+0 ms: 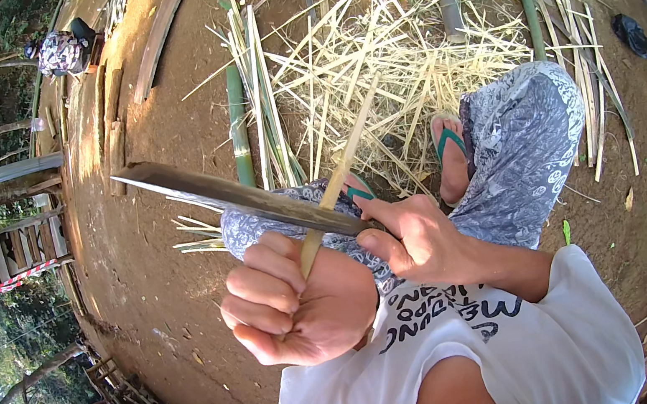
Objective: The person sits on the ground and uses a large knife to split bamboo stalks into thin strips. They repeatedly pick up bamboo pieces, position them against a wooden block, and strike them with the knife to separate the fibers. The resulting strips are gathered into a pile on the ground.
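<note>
My right hand [418, 239] is closed round the handle of a machete [243, 199], whose long dark blade points to the far left. A pale bamboo strip [350, 145] passes under the blade, close to the handle. My left hand [301, 303] grips the strip's near end in a fist, just below the blade. From there the strip slants away to the right, its far end above a heap of shavings. Whether the cutting edge touches the strip, I cannot tell.
Pale bamboo shavings [421, 72] cover the dirt in front of my sandaled feet. Split strips [264, 101] lie beside a green bamboo pole [239, 131] on the left. More strips [593, 75] and a black plastic bag [633, 36] lie right. A patterned bag [63, 53] sits far left.
</note>
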Demonstrator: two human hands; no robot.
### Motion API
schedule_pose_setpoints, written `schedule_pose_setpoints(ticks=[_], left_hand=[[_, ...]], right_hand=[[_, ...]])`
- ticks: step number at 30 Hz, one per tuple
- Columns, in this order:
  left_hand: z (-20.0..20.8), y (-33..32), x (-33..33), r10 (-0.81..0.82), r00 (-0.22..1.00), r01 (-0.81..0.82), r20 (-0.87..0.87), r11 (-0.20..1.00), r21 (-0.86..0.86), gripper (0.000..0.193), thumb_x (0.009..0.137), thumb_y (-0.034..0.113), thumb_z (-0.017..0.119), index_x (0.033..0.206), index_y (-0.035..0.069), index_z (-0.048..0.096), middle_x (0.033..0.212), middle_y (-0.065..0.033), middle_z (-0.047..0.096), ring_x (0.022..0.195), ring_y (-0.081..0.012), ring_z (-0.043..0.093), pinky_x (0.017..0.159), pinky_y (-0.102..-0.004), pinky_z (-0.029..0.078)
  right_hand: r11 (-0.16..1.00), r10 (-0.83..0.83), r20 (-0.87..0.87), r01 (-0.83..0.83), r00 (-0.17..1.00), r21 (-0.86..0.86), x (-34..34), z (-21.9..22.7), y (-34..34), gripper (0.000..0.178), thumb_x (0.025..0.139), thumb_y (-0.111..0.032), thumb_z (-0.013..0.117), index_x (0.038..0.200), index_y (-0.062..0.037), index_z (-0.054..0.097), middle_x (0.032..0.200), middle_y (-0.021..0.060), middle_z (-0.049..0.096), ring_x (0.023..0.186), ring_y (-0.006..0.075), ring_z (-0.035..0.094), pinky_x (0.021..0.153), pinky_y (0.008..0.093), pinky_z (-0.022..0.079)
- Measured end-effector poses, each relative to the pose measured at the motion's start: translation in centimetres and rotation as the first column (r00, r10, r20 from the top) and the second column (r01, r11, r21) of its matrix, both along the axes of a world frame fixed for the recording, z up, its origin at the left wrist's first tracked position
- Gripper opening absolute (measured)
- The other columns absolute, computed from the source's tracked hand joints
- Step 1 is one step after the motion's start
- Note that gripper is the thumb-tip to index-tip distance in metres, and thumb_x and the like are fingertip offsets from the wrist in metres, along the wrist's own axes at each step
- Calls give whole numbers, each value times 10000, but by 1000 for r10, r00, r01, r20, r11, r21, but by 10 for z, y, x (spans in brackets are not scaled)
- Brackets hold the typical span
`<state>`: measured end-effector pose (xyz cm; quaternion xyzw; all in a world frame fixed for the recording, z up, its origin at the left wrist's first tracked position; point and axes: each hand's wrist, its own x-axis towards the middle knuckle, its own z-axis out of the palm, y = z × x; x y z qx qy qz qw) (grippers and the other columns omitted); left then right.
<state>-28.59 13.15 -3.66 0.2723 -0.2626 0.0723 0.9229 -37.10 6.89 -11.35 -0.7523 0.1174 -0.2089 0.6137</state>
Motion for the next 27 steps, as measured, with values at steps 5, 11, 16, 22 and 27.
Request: schedule_pose_setpoints(ticks=[5,11,16,22,27], left_hand=[[-15,1,-13,-6,992,-12,127,990,143,397,1031,310,391,664,161,356,636,19,376,556,-108,312,577,-302,248],[-22,-4,-18,-94,987,85,133,994,75,369,1015,303,393,677,156,380,620,21,399,521,-102,307,533,-283,260],[-30,-10,-16,-113,984,111,135,994,18,365,1015,309,392,686,152,385,598,20,399,498,-92,307,476,-249,265],[-22,-7,15,-102,994,102,43,995,0,387,1027,320,356,680,149,351,586,24,332,549,-116,284,551,-309,246],[-28,-6,21,-149,987,148,67,989,19,389,1024,313,359,673,147,355,586,22,345,542,-113,266,548,-306,241]], right_hand=[[998,-40,-287,52,957,35,-6,-16,-17,399,996,-315,513,876,57,595,625,223,583,580,402,623,546,421,480],[998,-53,-232,58,971,15,-15,-17,-24,441,988,-325,542,880,90,646,705,287,635,668,454,648,628,488,518],[996,-76,-113,81,991,44,-16,-26,-19,472,1006,-405,474,891,38,589,602,199,557,547,395,601,529,437,458],[997,74,-116,-73,990,10,3,-27,-19,404,988,-346,517,905,39,608,593,189,537,558,400,601,526,437,460],[999,-34,-117,30,993,-32,8,-19,-13,382,976,-309,547,853,49,606,610,235,561,582,423,608,550,462,477]])
